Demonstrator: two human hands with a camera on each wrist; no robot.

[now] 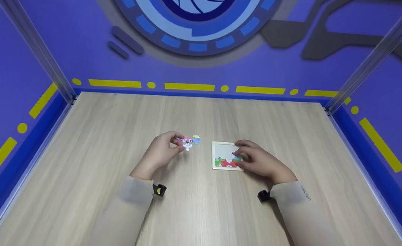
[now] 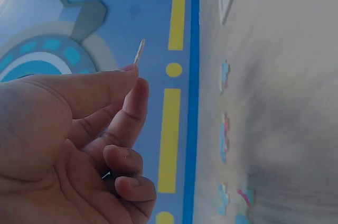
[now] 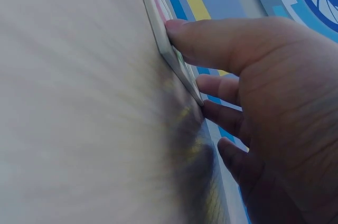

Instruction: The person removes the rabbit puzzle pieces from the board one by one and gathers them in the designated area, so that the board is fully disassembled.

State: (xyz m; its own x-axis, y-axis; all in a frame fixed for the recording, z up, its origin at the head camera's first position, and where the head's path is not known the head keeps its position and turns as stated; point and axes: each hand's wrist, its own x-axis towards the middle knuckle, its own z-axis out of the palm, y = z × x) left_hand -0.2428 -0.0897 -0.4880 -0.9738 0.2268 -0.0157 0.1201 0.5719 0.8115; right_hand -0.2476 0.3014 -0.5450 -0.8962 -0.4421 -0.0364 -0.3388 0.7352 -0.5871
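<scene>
My left hand pinches a jigsaw piece showing a pink-and-white cartoon face; in the left wrist view that piece is seen edge-on above the thumb. To its right lies a shallow square puzzle tray with a pale rim. Pieces in red, green and white fill its lower part, while the upper left shows the bare pale base. My right hand holds the tray's right side, its thumb over the lower right and its other fingers toward the top edge. In the right wrist view the thumb rests on the tray.
A blue-and-yellow jigsaw piece lies just beyond the left hand. The left wrist view shows several loose pieces on the wooden table, including a blue-and-pink one. Blue-purple panels wall the back and both sides.
</scene>
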